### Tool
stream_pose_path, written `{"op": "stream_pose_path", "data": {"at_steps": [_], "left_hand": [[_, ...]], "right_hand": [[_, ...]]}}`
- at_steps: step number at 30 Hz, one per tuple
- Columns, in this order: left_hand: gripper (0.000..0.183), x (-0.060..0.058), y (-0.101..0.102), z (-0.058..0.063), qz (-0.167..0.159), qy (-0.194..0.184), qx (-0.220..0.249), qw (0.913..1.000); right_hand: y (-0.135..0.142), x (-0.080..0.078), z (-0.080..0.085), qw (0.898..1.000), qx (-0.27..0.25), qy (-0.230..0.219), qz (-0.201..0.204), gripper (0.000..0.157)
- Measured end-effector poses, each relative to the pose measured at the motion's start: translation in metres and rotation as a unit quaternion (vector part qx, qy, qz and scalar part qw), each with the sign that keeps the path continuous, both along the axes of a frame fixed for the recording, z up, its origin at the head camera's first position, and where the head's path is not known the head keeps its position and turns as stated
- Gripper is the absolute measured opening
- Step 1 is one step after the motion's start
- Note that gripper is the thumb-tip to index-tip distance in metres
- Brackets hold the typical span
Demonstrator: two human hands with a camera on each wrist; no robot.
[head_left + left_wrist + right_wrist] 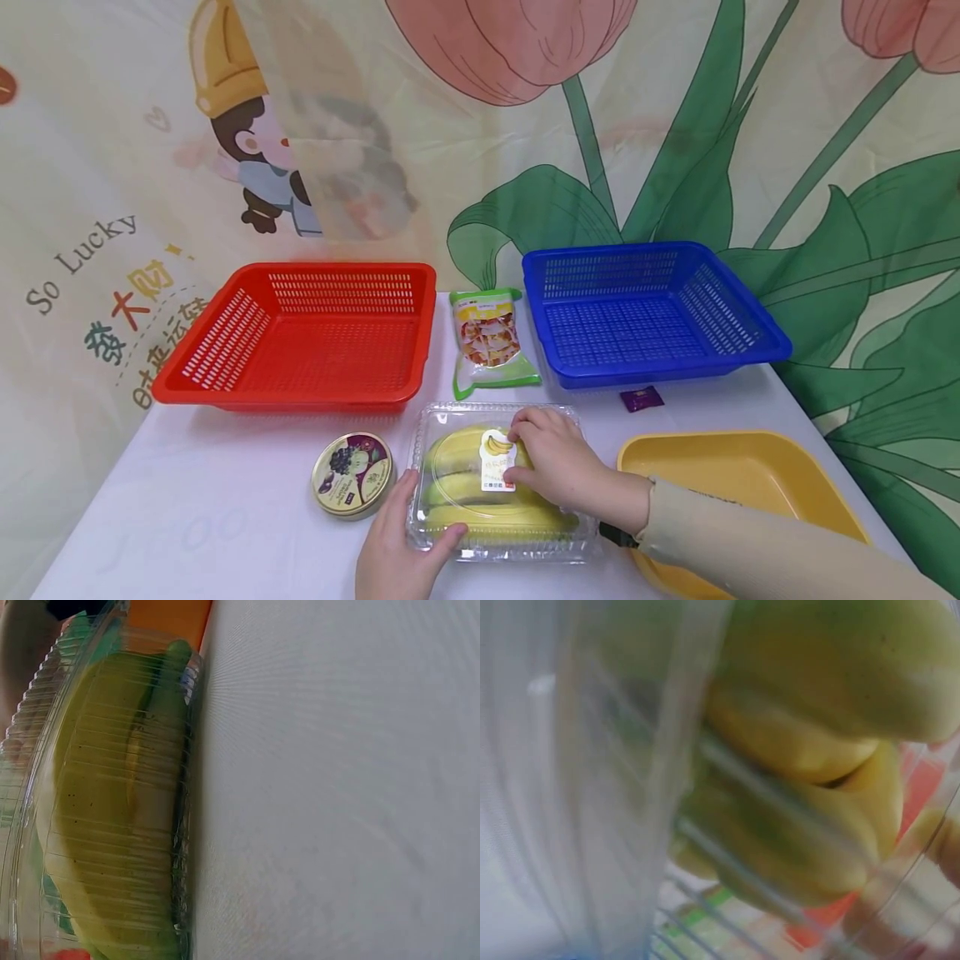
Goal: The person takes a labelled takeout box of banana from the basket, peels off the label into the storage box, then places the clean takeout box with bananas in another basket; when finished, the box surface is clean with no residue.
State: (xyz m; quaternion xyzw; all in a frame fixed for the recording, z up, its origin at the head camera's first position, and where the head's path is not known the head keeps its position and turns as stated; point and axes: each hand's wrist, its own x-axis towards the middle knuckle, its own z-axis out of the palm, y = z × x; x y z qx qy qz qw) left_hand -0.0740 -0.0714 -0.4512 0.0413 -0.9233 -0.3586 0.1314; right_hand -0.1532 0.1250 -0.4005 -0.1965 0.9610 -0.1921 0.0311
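Note:
A clear plastic clamshell box (431,421) of yellow-green bananas (495,518) lies flat on the white table. Its lid carries a white label (497,475) with a banana picture. My left hand (397,542) touches the box's near left corner, fingers along the left side and thumb extended at the front edge. Over the right part of the lid rests my right hand (562,467), its thumb and fingers apart at the label's edge. Ribbed box walls and bananas fill the left side of the left wrist view. Blurred bananas (810,765) dominate the right wrist view.
Left of the box lies a round tin (352,475) with fruit pictures. Behind stand a red basket (330,400) and a blue basket (667,367), with a green-edged snack bag (491,342) between them. A small purple packet (641,398) and a yellow tray (697,442) are at right.

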Motion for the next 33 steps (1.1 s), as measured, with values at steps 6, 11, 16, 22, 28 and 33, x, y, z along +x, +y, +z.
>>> {"op": "stream_pose_path", "data": {"at_steps": [6,11,16,22,28,33], "left_hand": [[0.078,-0.0002,0.0004,0.0,0.006,-0.024,0.01,0.9997],[0.079,-0.0001,0.0004,0.0005,0.005,-0.032,0.012,0.9994],[0.079,-0.0004,0.0007,0.001,0.004,-0.039,0.012,0.9992],[0.079,-0.0005,0.0014,0.0023,0.006,-0.049,0.012,0.9987],[0.079,-0.0005,0.0023,0.0017,0.007,-0.034,0.009,0.9993],[0.078,-0.0005,0.0026,-0.0005,0.008,-0.004,0.004,1.0]], "right_hand": [[-0.0004,-0.0009,-0.0009,1.0,-0.003,0.001,0.003,0.038],[-0.0005,-0.0013,-0.002,1.0,-0.004,0.002,0.003,0.037],[-0.0003,-0.0012,-0.002,1.0,-0.008,0.0,0.002,0.036],[0.0,-0.0012,-0.0012,1.0,-0.015,-0.008,0.003,0.034],[0.0002,-0.0015,-0.0005,1.0,-0.023,-0.007,-0.002,0.033],[0.0006,-0.0022,-0.0029,0.999,-0.033,-0.006,-0.003,0.033]]}}
